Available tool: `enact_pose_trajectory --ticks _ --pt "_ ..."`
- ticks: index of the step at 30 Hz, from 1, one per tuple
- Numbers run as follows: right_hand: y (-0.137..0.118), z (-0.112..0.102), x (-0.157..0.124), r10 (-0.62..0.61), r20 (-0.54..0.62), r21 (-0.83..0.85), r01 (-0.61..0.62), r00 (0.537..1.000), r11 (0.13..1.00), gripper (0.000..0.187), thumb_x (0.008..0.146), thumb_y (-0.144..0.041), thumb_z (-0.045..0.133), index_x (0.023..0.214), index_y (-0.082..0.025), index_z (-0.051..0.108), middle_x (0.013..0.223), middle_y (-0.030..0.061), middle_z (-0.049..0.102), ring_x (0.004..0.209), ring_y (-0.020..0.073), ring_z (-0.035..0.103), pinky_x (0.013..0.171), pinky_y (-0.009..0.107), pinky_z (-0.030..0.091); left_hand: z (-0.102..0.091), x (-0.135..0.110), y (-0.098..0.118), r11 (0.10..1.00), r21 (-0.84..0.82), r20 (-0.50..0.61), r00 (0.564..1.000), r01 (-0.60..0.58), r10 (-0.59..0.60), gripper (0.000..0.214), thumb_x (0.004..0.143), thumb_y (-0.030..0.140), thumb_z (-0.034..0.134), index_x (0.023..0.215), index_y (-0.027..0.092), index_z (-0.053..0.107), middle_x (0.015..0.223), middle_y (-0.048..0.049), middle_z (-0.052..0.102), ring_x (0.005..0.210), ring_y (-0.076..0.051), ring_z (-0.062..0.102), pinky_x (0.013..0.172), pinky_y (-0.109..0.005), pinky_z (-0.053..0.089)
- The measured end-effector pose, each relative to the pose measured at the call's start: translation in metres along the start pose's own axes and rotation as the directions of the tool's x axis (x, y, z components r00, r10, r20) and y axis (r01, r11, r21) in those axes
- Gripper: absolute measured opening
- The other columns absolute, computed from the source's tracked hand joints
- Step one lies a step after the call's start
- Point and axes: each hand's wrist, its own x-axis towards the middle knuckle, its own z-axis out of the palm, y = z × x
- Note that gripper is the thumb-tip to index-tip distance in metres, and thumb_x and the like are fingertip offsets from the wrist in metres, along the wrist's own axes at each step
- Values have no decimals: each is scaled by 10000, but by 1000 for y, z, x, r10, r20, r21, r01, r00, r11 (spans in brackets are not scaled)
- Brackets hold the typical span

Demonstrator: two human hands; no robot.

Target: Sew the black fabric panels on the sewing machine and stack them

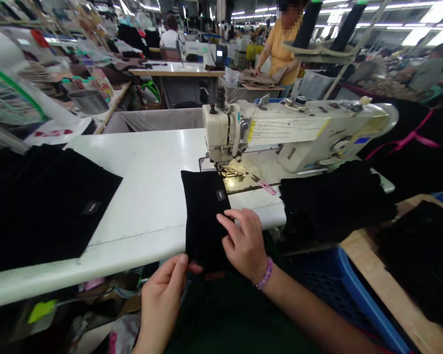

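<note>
A small black fabric piece [204,211] with a little label lies on the white sewing table [151,196], its far end just in front of the needle of the cream sewing machine [280,132]. My left hand [166,290] pinches the near edge of this piece at the table's front. Fingers curled, my right hand [243,241] presses down on the piece's right near side; a beaded bracelet shows on its wrist.
A larger black fabric stack [47,206] with a label lies at the left. Another black pile [332,201] sits right of the machine above a blue crate [358,290]. Pink snips [264,185] lie on the machine bed. A person in yellow stands at a far table.
</note>
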Motion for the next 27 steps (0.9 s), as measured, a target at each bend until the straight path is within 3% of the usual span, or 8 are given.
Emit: enact_pose_trajectory --ticks 2,3,5,7,9,16,23,27 --pt "7 -4 -3 267 -1 44 -267 964 963 426 776 -105 529 1186 -158 633 1046 101 663 955 229 621 885 395 510 1 -1 -2 992 -99 -6 996 83 -84 513 768 645 636 697 145 724 434 65 306 416 -78 247 395 -207 181" --pt "9 -6 -5 420 56 122 -424 906 897 384 748 -147 554 1120 -163 647 922 70 664 842 212 624 785 351 519 2 -1 -2 982 -145 5 993 118 -118 522 755 649 639 682 138 717 431 70 291 413 -72 220 391 -206 166" --pt "12 -8 -9 639 286 293 -701 714 650 179 742 -249 583 892 -177 648 642 -9 586 601 154 557 602 270 468 5 -2 -2 960 -205 46 982 189 -183 535 730 655 644 640 131 696 426 67 304 408 -64 197 380 -204 155" --pt "11 -8 -15 671 509 372 -841 539 393 185 793 -359 546 706 -198 567 485 -46 494 440 108 444 460 227 365 9 -4 -1 936 -231 88 964 264 -251 551 696 671 656 612 128 683 415 67 308 398 -58 181 364 -202 141" --pt "9 -7 -20 642 606 389 -879 469 275 293 837 -444 474 660 -213 497 465 -40 509 360 81 362 373 212 267 12 -5 -1 912 -245 115 944 330 -311 571 652 695 679 604 127 682 404 74 295 389 -55 179 353 -197 129" --pt "8 -9 -27 627 646 462 -877 434 131 362 820 -538 515 699 -197 511 509 -27 581 336 57 396 327 163 278 16 -6 -2 897 -259 82 933 359 -350 605 557 719 743 603 119 680 396 83 294 388 -38 184 368 -178 124" --pt "12 -11 -17 649 630 438 -886 426 156 442 810 -609 543 664 -193 517 461 -43 532 321 43 354 323 163 226 15 -3 -10 921 -216 104 946 324 -308 612 638 730 683 636 118 684 410 90 269 390 -44 178 389 -190 124" --pt "13 -11 -13 637 656 430 -894 406 127 396 787 -573 548 699 -187 544 445 -51 526 311 40 318 317 168 188 0 1 -9 989 -76 -60 989 128 -133 526 773 648 616 616 147 658 450 35 410 418 -90 323 410 -223 255"
